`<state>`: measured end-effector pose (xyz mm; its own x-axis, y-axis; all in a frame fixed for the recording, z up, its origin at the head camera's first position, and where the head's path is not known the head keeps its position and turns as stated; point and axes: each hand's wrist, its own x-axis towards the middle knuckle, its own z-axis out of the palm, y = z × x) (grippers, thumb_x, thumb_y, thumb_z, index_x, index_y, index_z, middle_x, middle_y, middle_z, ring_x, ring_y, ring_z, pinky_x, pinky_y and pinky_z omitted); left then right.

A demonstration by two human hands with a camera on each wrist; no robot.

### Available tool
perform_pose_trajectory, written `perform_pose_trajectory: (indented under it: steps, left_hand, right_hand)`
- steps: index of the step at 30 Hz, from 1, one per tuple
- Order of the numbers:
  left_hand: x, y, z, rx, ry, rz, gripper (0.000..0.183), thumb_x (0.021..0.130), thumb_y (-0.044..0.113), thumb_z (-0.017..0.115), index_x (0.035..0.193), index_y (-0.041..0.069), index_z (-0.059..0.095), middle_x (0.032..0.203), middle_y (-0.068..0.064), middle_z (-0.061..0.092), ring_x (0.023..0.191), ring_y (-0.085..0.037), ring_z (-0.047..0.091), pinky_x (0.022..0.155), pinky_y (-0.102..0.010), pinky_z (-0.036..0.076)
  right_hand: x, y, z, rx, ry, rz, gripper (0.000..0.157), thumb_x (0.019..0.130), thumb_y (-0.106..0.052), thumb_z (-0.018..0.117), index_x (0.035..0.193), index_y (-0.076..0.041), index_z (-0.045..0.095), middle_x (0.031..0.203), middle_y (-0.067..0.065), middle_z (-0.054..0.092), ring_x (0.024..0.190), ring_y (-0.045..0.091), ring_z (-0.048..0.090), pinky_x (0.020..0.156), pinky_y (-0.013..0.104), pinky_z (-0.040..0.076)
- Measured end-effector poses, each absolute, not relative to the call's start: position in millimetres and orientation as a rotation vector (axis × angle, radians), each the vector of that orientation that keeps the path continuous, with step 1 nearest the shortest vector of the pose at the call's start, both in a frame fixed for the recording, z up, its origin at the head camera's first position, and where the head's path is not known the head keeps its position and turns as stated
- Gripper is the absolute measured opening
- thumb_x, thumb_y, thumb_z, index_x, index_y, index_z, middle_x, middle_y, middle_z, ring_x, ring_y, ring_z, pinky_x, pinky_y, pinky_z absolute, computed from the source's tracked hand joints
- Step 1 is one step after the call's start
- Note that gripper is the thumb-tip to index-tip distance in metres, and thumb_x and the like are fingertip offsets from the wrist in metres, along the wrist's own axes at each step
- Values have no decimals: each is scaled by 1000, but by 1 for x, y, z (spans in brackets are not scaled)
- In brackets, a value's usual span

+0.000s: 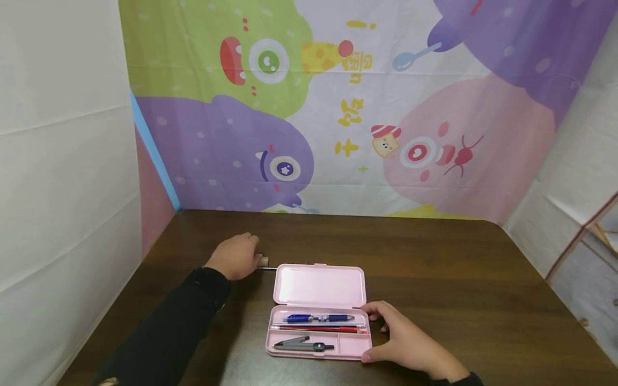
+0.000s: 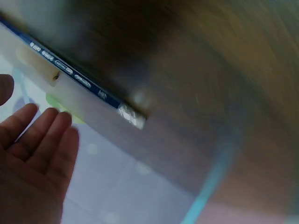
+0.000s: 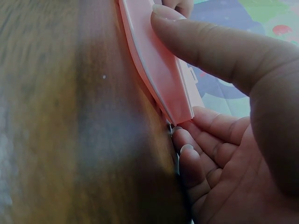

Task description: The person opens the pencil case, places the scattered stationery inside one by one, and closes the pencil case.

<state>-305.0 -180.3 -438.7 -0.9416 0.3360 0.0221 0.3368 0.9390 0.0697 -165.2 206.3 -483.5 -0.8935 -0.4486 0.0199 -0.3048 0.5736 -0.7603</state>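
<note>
An opened pink pencil case (image 1: 343, 347) lies on the table with its lid (image 1: 321, 286) folded back. My right hand (image 1: 404, 336) grips its right end; the thumb (image 3: 205, 44) is at the near edge and the fingers are at the hinge side. A blue pen (image 1: 318, 318), red and dark pencils (image 1: 321, 328) and a grey compass (image 1: 304, 346) lie inside. Left of the lid, my left hand (image 1: 235, 257) reaches over the table, fingers loosely extended in the left wrist view. Beside them lie a dark blue pencil (image 2: 70, 70) and a small beige piece (image 2: 37, 63).
The brown wooden table (image 1: 434, 262) has a rounded far right corner. Behind it hangs a cloth (image 1: 347, 198) with cartoon monsters. White sheets (image 1: 63, 161) enclose the left and right sides.
</note>
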Motion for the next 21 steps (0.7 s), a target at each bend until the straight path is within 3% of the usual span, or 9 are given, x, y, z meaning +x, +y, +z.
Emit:
perform_pose_trajectory:
  steps: [6,13,21]
  left_hand:
    - [-312,-181,-445,-302,-3169,-485,42,93,29,61,125,1,59,121,-16,62,110,-31,58,96,-49,45]
    - [-312,-177,-453,-357,-3153,-532,24,90,24,65,106,6,66,99,-7,64,88,-23,58,85,-44,49]
    - [-311,-176,-458,-398,-3121,-519,17,88,16,66,102,8,68,97,-6,63,85,-22,57,85,-43,49]
  right_hand:
    - [-165,206,-484,-630,2632,-1222,80,64,-48,87,129,-16,51,116,-1,52,107,20,48,86,32,44]
    - [-165,207,-483,-623,2623,-1220,80,65,-48,87,129,-17,51,116,0,52,108,21,47,86,32,44]
    - [-165,208,-484,-616,2613,-1223,80,65,-48,87,129,-17,51,118,0,52,109,21,47,87,33,44]
